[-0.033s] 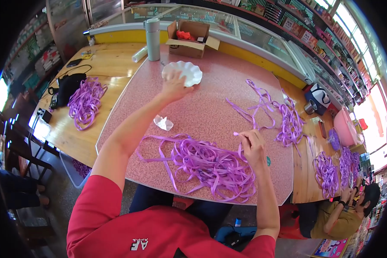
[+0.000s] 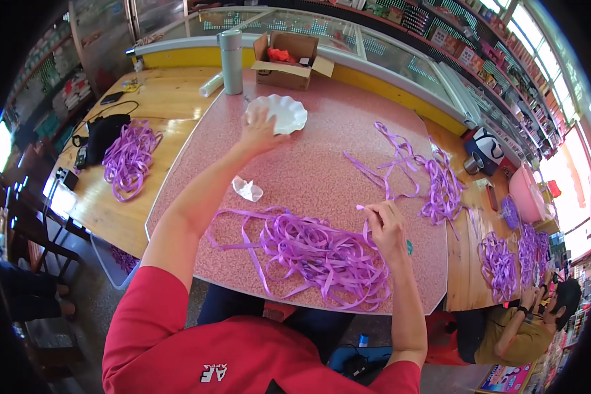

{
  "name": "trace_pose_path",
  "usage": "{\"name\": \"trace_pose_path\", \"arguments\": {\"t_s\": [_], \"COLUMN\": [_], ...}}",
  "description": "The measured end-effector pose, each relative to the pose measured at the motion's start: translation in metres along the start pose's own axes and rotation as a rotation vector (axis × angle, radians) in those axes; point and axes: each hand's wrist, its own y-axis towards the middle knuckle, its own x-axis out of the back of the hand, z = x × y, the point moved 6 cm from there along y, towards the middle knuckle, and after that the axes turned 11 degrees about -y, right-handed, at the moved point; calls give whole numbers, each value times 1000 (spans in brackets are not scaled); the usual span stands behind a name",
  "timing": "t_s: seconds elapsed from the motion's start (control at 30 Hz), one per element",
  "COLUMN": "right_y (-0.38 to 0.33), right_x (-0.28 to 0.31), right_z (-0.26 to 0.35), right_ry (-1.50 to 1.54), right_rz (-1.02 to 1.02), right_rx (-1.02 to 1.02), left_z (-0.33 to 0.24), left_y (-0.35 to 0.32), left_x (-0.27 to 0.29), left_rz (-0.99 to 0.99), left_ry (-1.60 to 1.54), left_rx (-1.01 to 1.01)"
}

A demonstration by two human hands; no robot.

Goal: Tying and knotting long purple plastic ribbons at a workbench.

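Observation:
My left hand (image 2: 261, 133) reaches across the pink speckled table (image 2: 308, 177) to a white scalloped dish (image 2: 289, 113). Its fingers are spread over the dish's near left side, somewhat blurred, and I see nothing held in them. My right hand (image 2: 389, 226) pinches a purple ribbon (image 2: 361, 207), with the ribbon's short end sticking out to the left of the fingertips. From that hand the ribbon runs down toward a large tangled heap of purple ribbon (image 2: 315, 253) near the front edge. A crumpled piece of clear white wrapping (image 2: 247, 189) lies between the heap and the dish.
Farther right lies another ribbon pile (image 2: 441, 187); one more (image 2: 131, 157) sits on the wooden table at left. A pale green flask (image 2: 231, 62) and an open cardboard box (image 2: 285, 62) stand at the back. A co-worker (image 2: 525, 322) sits at right beside more ribbons.
My left hand has shifted very slightly left and toward me over the dish. My right hand keeps its pinch on the ribbon in the same place.

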Motion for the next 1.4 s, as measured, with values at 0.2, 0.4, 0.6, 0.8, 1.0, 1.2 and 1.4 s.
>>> {"name": "trace_pose_path", "arguments": {"t_s": [0.2,0.4,0.6,0.8,1.0,1.2,1.4], "right_y": [-7,82,88,24,1,-7,-11], "right_x": [14,159,199,46,27,26,28], "right_z": [-53,-113,-16,58,75,79,79], "right_ry": [-155,-479,10,70,141,122,114], "right_rz": [85,-401,-853,-102,-69,-106,-121], "right_rx": [-51,-333,-125,58,-36,44,19], "left_z": [-9,-82,-135,-182,-188,-196,-196], "left_y": [5,-31,-95,-160,-188,-190,-196], "left_x": [14,69,69,75,72,67,70], "left_rz": [-56,-369,233,657,799,770,694], "left_ry": [-51,-226,-962,-1535,-1482,-1499,-1543], "left_rx": [-147,-466,-323,-31,88,-113,-185]}}
